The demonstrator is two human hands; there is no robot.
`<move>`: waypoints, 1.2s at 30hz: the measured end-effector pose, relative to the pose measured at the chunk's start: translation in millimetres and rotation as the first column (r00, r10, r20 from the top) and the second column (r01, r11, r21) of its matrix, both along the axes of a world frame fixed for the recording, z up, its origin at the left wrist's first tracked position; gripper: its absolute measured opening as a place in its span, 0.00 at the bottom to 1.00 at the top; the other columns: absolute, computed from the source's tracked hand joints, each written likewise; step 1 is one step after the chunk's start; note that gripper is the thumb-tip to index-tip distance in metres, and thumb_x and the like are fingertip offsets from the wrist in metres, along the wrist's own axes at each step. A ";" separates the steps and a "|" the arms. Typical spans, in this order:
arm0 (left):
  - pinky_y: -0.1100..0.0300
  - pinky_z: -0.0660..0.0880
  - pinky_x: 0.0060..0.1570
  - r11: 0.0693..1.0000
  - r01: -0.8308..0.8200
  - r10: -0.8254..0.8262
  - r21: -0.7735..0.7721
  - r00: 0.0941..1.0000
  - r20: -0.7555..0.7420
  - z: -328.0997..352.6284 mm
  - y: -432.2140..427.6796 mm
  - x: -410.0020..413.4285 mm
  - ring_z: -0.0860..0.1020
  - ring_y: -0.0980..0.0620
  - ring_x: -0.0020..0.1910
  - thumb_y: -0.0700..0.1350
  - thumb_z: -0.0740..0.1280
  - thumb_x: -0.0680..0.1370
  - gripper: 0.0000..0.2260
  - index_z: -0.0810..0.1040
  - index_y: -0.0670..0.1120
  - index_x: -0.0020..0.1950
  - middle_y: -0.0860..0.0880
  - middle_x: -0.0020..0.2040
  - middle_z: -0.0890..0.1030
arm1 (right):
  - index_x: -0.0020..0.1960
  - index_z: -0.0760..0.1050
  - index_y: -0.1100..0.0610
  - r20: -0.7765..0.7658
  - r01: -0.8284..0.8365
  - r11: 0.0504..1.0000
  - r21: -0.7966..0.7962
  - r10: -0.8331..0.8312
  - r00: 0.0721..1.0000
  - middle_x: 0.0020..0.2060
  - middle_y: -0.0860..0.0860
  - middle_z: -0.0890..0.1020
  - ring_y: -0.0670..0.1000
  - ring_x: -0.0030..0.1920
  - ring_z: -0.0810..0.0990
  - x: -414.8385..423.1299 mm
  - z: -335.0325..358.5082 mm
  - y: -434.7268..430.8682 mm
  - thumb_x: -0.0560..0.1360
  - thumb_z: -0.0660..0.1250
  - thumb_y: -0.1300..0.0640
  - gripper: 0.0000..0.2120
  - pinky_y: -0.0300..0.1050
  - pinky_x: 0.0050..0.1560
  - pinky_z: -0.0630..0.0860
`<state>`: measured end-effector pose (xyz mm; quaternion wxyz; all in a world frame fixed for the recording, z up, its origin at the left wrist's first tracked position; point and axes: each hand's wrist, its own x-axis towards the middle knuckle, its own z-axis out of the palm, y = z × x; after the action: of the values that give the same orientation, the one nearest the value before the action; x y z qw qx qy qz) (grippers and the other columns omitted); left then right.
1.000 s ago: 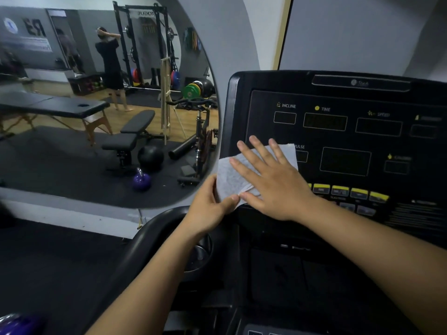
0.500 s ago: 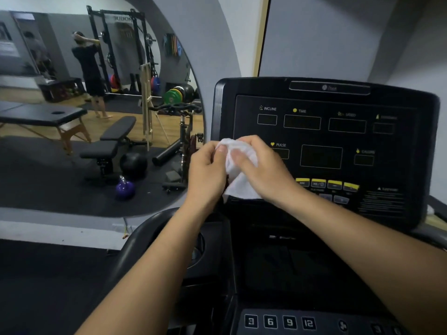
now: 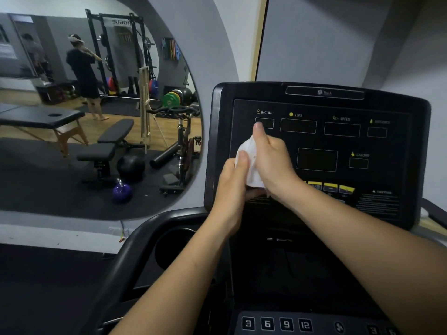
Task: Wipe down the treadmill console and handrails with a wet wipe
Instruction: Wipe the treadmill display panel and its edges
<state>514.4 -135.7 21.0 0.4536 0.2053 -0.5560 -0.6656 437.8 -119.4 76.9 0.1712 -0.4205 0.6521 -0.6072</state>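
Centre of frame: both hands are working a small white crumpled wet wipe (image 3: pixel 250 163). It is bunched between them just in front of the left part of the black treadmill console (image 3: pixel 399 165), below the INCLINE window (image 3: pixel 264 123).

The left hand (image 3: pixel 233 187) is pinching the wipe's lower left edge, with the thumb pressing on top. The right hand (image 3: pixel 273 163) is closing its fingers (image 3: pixel 260 139) round the wipe's right side, with one digit poking up toward the INCLINE window. I cannot tell whether the wipe is touching the panel.

I am judging the wipe as very light, limp and damp. It is collapsing into a wad with no stiffness of its own, and it is probably prone to tearing if pulled hard from two ends. I am thinking the better hold is flat under spread fingers, or folded into a pad and gripped at its edges.

The black curved plastic handrail (image 3: pixel 125 257) is sitting at the lower left of the frame, and neither hand is touching it. A wrap-around hold with the wipe would suit it.
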 end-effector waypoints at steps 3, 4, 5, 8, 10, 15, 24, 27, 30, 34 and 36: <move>0.50 0.79 0.43 0.983 -0.159 0.163 -0.094 0.986 0.037 -4.3 -7.1 -0.3 0.81 0.49 0.42 0.50 0.66 0.79 0.11 0.76 0.42 0.52 0.44 0.46 0.82 | 0.42 0.77 0.52 0.067 -0.055 0.994 0.096 0.048 0.997 0.45 0.54 0.82 0.54 0.50 0.81 -10.2 12.8 -9.7 0.80 0.59 0.45 0.15 0.53 0.55 0.76; 0.51 0.76 0.42 0.970 -0.221 0.227 -0.106 0.973 0.047 -6.0 -11.6 2.1 0.79 0.49 0.40 0.49 0.66 0.78 0.12 0.77 0.40 0.49 0.43 0.42 0.82 | 0.46 0.78 0.52 0.012 -0.099 0.989 0.110 0.098 0.995 0.46 0.52 0.82 0.52 0.51 0.80 -15.9 15.5 -11.5 0.79 0.63 0.47 0.10 0.52 0.55 0.76; 0.51 0.75 0.43 0.967 -0.246 0.250 -0.074 0.967 0.048 -5.4 -16.7 5.5 0.79 0.47 0.40 0.51 0.65 0.78 0.15 0.78 0.38 0.49 0.41 0.42 0.82 | 0.53 0.78 0.53 -0.016 -0.158 0.980 0.122 0.162 0.987 0.49 0.52 0.82 0.51 0.51 0.80 -22.0 18.9 -10.7 0.77 0.66 0.51 0.08 0.50 0.54 0.77; 0.50 0.77 0.54 0.984 -0.096 0.099 0.152 0.995 -0.009 3.4 -28.5 14.0 0.83 0.46 0.51 0.50 0.59 0.82 0.15 0.82 0.42 0.54 0.42 0.49 0.86 | 0.64 0.74 0.56 0.047 -0.417 0.889 0.188 0.416 0.908 0.53 0.54 0.82 0.51 0.54 0.82 -36.2 24.4 -1.8 0.74 0.70 0.62 0.19 0.48 0.52 0.79; 0.55 0.77 0.52 0.989 -0.068 0.064 0.134 0.997 0.031 11.0 -31.9 15.6 0.84 0.51 0.48 0.49 0.58 0.83 0.15 0.83 0.44 0.50 0.48 0.46 0.86 | 0.58 0.78 0.60 -0.016 -0.463 0.861 0.211 0.477 0.879 0.49 0.57 0.84 0.54 0.49 0.83 -39.4 21.6 -0.8 0.74 0.70 0.65 0.13 0.51 0.49 0.81; 0.61 0.72 0.46 0.686 -0.566 0.679 -0.457 0.723 0.124 -2.4 -51.2 11.9 0.76 0.56 0.45 0.46 0.63 0.79 0.06 0.78 0.48 0.46 0.54 0.46 0.75 | 0.44 0.72 0.51 -0.357 -0.167 0.983 -0.076 0.129 0.925 0.37 0.57 0.79 0.54 0.36 0.78 -49.8 46.1 -40.7 0.72 0.68 0.64 0.09 0.48 0.37 0.79; 0.67 0.67 0.41 0.693 -0.593 0.700 -0.411 0.691 0.183 -44.3 -82.7 -1.8 0.75 0.61 0.41 0.44 0.59 0.82 0.08 0.76 0.48 0.46 0.54 0.41 0.78 | 0.55 0.76 0.59 -0.999 -0.108 0.993 0.050 0.048 -0.019 0.50 0.57 0.77 0.58 0.46 0.76 -70.5 28.2 -72.8 0.77 0.63 0.59 0.09 0.54 0.41 0.75; 0.69 0.67 0.39 0.676 -0.609 0.707 -0.415 0.694 0.132 -47.8 -84.3 -1.1 0.73 0.63 0.38 0.43 0.59 0.82 0.09 0.75 0.48 0.44 0.54 0.38 0.78 | 0.59 0.78 0.62 -0.949 -0.352 0.916 0.191 0.080 -0.306 0.53 0.59 0.80 0.59 0.49 0.77 -70.7 -44.4 -29.2 0.76 0.62 0.58 0.15 0.54 0.45 0.73; 0.66 0.68 0.40 0.670 -0.630 0.709 -0.392 0.700 0.088 -48.4 -84.8 -1.6 0.72 0.63 0.36 0.46 0.56 0.81 0.12 0.76 0.47 0.42 0.54 0.36 0.77 | 0.59 0.79 0.60 -0.907 -0.425 0.863 0.271 0.081 -0.414 0.55 0.57 0.80 0.58 0.53 0.77 -79.1 -66.9 -11.7 0.78 0.61 0.57 0.14 0.55 0.50 0.72; 0.59 0.71 0.47 0.693 -0.634 0.695 -0.343 0.714 0.086 -49.3 -85.1 -2.5 0.76 0.62 0.41 0.51 0.51 0.81 0.17 0.79 0.51 0.46 0.58 0.39 0.80 | 0.51 0.80 0.61 -0.949 -0.365 0.931 -0.009 -0.123 -0.290 0.50 0.59 0.80 0.59 0.50 0.71 -87.7 -0.6 -59.8 0.72 0.65 0.64 0.09 0.52 0.44 0.68; 0.54 0.74 0.54 0.710 -0.642 0.687 -0.290 0.722 0.082 -50.2 -85.4 -2.7 0.79 0.58 0.48 0.56 0.50 0.80 0.22 0.82 0.49 0.50 0.55 0.45 0.84 | 0.51 0.80 0.62 -0.962 -0.218 0.967 -0.133 -0.179 -0.205 0.47 0.59 0.78 0.61 0.48 0.72 -93.0 43.0 -86.4 0.70 0.67 0.66 0.10 0.50 0.42 0.66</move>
<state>511.6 -221.1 -29.2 0.6314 0.3959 -0.5599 -0.3620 344.8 -205.8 119.9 -0.4444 -0.7631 0.4511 -0.1293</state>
